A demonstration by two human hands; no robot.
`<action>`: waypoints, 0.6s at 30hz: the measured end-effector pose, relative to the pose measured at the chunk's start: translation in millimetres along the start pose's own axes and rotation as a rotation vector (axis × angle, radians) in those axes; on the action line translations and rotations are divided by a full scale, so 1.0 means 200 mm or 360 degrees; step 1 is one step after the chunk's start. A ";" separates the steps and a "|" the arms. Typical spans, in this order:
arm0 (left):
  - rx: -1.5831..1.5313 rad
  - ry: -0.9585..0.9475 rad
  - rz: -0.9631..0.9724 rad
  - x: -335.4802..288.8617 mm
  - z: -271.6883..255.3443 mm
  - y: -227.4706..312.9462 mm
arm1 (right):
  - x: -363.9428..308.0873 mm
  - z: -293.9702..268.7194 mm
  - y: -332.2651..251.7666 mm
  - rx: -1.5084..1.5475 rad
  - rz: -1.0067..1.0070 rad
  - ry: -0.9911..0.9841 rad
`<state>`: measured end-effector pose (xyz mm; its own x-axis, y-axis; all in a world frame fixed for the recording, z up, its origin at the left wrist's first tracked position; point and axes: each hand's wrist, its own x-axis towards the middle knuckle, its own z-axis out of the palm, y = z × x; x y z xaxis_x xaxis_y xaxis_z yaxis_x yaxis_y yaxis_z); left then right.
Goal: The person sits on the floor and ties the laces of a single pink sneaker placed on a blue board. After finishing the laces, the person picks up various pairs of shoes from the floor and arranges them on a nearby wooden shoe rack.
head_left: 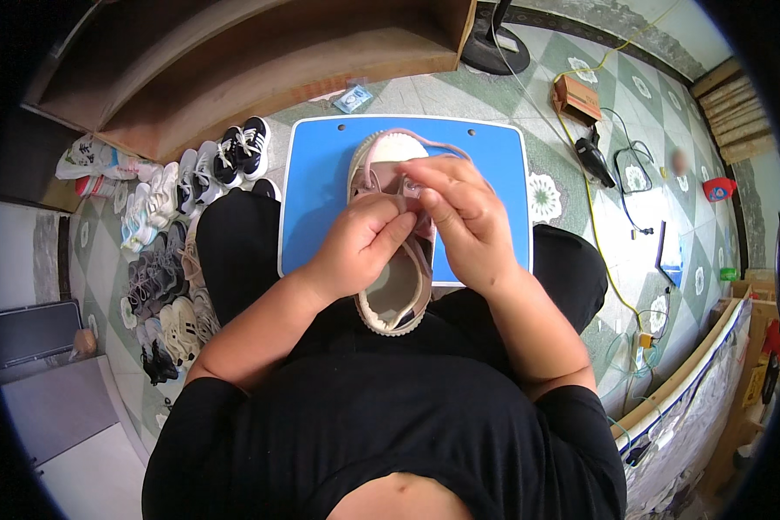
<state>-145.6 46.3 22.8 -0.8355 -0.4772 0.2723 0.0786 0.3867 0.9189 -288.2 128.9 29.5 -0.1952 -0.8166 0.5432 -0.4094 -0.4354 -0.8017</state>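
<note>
Head view: both hands pinch laces of pink shoe (pixel 396 260), toe pointing away.

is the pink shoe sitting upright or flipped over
Upright: the pink shoe lies sole down on the blue board, its opening facing up, while the left hand and right hand work its lace.

Pink cloth shoe (pixel 396 260), matt, w/ ribbed rubbery sole. Blue board (pixel 321 186) smooth plastic (slight sheen). Wooden shelf (pixel 260 61), matt.
</note>
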 end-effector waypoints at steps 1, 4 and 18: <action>0.0017 0.0007 0.0056 0.00 0.01 -0.01 | 0.00 0.00 0.00 0.0034 0.0011 -0.0080; 0.0034 0.0022 0.0119 0.00 0.02 -0.05 | -0.02 0.02 0.02 0.0535 0.0285 -0.0242; -0.0466 0.0169 -0.0195 -0.04 0.06 -0.08 | -0.03 0.04 0.04 0.0376 0.0517 -0.0225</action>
<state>-147.0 53.2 2.1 -0.7885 -0.5914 0.1690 0.1470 0.0856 0.9854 -282.9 126.5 17.1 -0.1494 -0.9624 0.2267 -0.1279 -0.2086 -0.9696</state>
